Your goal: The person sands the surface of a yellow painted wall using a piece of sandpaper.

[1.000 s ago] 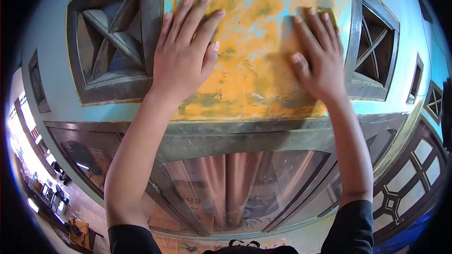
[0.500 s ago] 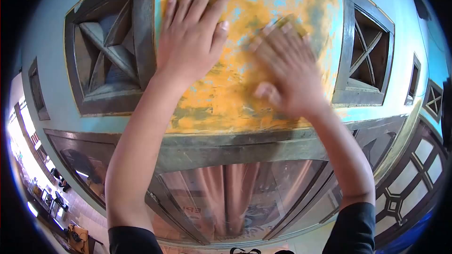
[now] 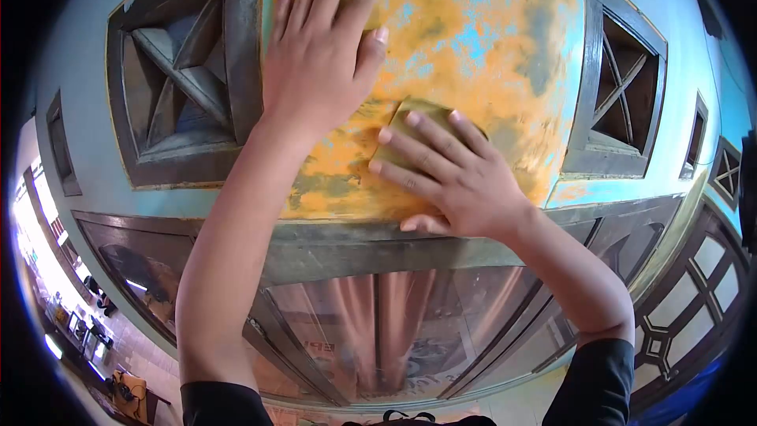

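Observation:
A patch of wall with mottled orange and blue paint and dark grey smudges fills the top centre. My left hand lies open on its upper left, fingers spread and holding nothing. Lower down, my right hand holds an olive-brown sheet of sandpaper flat against the orange paint. Its fingers are stretched over the sheet, with the thumb apart below. The upper edge of the sandpaper shows beyond the fingertips; the rest is under the hand.
Dark wooden vents with crossed slats flank the patch, a left vent and a right vent. Below runs a wooden beam above glazed panels with a pinkish curtain behind. A brown bag is at lower left.
My right hand has moved down and slightly left across the wall with the sandpaper, which now shows more clearly. My left hand stays at nearly the same place.

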